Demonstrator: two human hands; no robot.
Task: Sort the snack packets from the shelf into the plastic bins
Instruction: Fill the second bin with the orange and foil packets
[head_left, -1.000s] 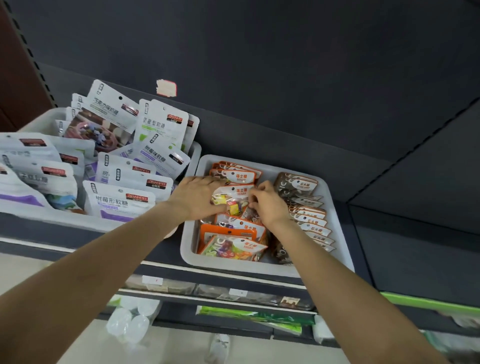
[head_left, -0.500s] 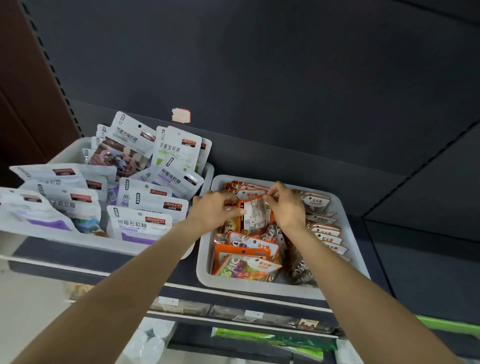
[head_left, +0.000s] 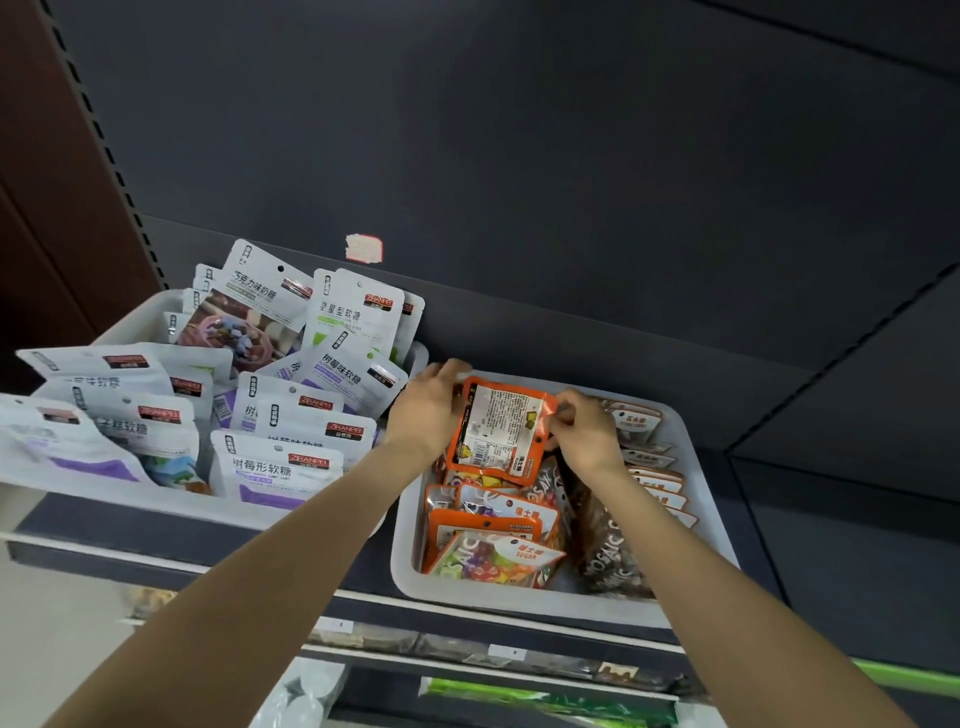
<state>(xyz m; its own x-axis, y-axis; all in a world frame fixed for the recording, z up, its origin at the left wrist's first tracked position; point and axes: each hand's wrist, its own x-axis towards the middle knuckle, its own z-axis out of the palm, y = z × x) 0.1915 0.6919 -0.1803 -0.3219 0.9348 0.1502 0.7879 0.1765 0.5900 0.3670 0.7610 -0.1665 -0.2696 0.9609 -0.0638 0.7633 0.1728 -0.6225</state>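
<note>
A dark grey back panel (head_left: 519, 130) rises behind the shelf (head_left: 857, 519), a torn sticker (head_left: 363, 248) stuck on it. A brown upright (head_left: 47, 182) stands left; pale floor (head_left: 62, 623) below.

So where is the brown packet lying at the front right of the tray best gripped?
Grip the brown packet by its near edge, coming from the front: it lies flat, while orange packets crowd its left and the tray wall its right. Both hands, left and right, currently hold an orange packet.

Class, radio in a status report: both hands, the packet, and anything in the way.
Left hand and right hand both pinching the orange packet, back label facing up. Packet held over the right bin. Nothing in the way.
</note>
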